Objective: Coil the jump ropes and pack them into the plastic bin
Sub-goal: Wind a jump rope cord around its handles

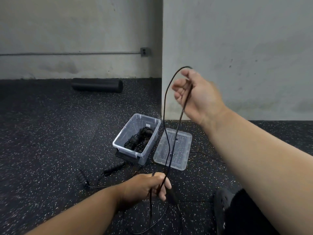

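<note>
Soft, even indoor light fills the single head view, neither dim nor harsh; its source lies out of frame. Shadows are faint: a soft dark patch sits under the plastic bin [137, 138] at its lower left corner. The clear lid [173, 148] shows only a mild pale sheen, no hard glare. The right hand [194, 94] at centre right is smeared by motion blur, its fingertips ghosted, and the rope [166, 92] near it thins into a streak. The left hand [149, 187] at lower centre is sharper. Wide-angle distortion swells both forearms toward the lower corners. The speckled floor [50, 141] stays crisp, with slight compression softness on the grey wall [237, 48].
</note>
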Demonstrator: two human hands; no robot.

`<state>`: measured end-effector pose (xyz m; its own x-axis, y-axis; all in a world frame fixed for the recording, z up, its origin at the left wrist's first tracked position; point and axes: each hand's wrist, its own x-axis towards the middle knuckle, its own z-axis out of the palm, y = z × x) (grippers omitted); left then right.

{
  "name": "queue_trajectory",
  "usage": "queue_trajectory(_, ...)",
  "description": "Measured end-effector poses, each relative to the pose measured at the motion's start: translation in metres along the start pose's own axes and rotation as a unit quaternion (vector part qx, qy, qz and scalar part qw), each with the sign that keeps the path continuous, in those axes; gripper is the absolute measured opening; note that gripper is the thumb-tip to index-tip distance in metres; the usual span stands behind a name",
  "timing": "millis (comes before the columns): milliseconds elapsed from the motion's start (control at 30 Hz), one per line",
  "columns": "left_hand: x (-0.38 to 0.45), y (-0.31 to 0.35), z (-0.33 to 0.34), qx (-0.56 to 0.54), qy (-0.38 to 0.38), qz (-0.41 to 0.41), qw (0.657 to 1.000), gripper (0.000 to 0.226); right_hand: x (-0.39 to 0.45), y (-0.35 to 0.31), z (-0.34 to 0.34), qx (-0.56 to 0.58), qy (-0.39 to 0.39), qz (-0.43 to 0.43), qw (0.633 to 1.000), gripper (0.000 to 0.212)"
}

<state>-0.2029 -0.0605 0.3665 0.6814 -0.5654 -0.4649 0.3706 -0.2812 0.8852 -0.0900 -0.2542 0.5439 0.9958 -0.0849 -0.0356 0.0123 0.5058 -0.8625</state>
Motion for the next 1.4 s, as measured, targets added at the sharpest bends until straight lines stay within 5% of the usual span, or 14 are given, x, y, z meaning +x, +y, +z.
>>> queue_trajectory(100, -0.001, 0.001, -0.007, -0.013, 0.040, 0.004, 0.999, 0.046, 0.020, -0.003, -0.022, -0.058, 0.055, 0.003, 0.997, 0.025)
queue_trajectory(167, -0.001, 0.004, -0.012, -0.038, 0.069, 0.012, 0.997, 0.045, 0.019, 0.005, -0.034, -0.153, 0.025, 0.066, 0.986, 0.032)
queue_trajectory(267, -0.002, 0.015, -0.016, -0.106, 0.103, 0.023, 0.989, 0.041, -0.002, 0.034, -0.043, -0.359, -0.080, 0.174, 0.913, 0.047)
queue_trajectory(333, -0.001, 0.024, -0.018, -0.165, 0.138, 0.008, 0.977, 0.041, -0.019, 0.058, -0.041, -0.451, -0.109, 0.205, 0.862, 0.078)
queue_trajectory(433, -0.001, 0.036, -0.023, -0.217, 0.187, 0.015, 0.958, 0.044, -0.040, 0.082, -0.031, -0.554, -0.159, 0.112, 0.809, 0.111)
queue_trajectory(500, -0.001, 0.041, -0.024, -0.229, 0.198, 0.024, 0.953, 0.044, -0.055, 0.091, -0.025, -0.632, -0.271, 0.028, 0.725, 0.102)
queue_trajectory(567, -0.001, 0.041, -0.024, -0.241, 0.210, 0.034, 0.947, 0.045, -0.069, 0.097, -0.023, -0.647, -0.340, -0.005, 0.682, 0.096)
queue_trajectory(733, -0.002, 0.044, -0.021, -0.314, 0.234, 0.096, 0.915, 0.040, -0.072, 0.109, -0.024, -0.599, -0.238, 0.101, 0.758, 0.062)
queue_trajectory(967, -0.017, 0.056, -0.020, -0.344, 0.233, 0.120, 0.902, 0.043, -0.079, 0.126, -0.030, -0.489, -0.359, 0.201, 0.769, 0.029)
queue_trajectory(1100, -0.020, 0.052, -0.031, -0.244, 0.305, 0.131, 0.911, 0.040, -0.080, 0.115, -0.025, -0.489, -0.380, 0.177, 0.765, 0.033)
queue_trajectory(1267, -0.025, 0.033, -0.044, -0.107, 0.297, 0.120, 0.941, 0.048, -0.076, 0.077, -0.011, -0.336, -0.313, 0.153, 0.875, 0.033)
queue_trajectory(1400, -0.025, 0.023, -0.022, 0.011, 0.261, 0.075, 0.962, 0.051, -0.069, 0.052, 0.001, -0.217, -0.297, 0.104, 0.924, 0.033)
